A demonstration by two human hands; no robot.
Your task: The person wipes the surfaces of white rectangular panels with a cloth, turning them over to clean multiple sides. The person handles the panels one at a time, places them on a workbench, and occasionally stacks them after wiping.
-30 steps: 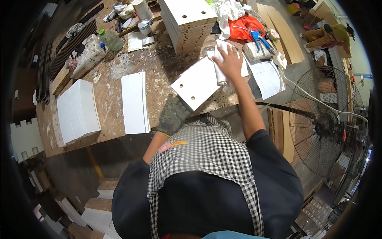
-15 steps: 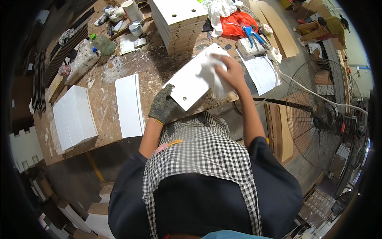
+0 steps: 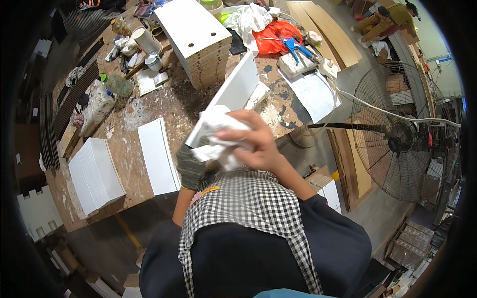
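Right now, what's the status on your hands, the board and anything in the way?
Left hand gloved, holding white board by near end. Right hand gripping cloth there. Board tilted. Tall stack standing just beyond.

Worn on my head, the left fisheye camera looks down from close above my left grip (image 3: 190, 168), right grip (image 3: 257, 141) and the tabletop (image 3: 129, 164)

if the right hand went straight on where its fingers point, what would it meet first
Past the white cloth it holds, the right hand would probably meet the near end of the tilted white panel; depth is unclear, and cloth and panel may already touch.
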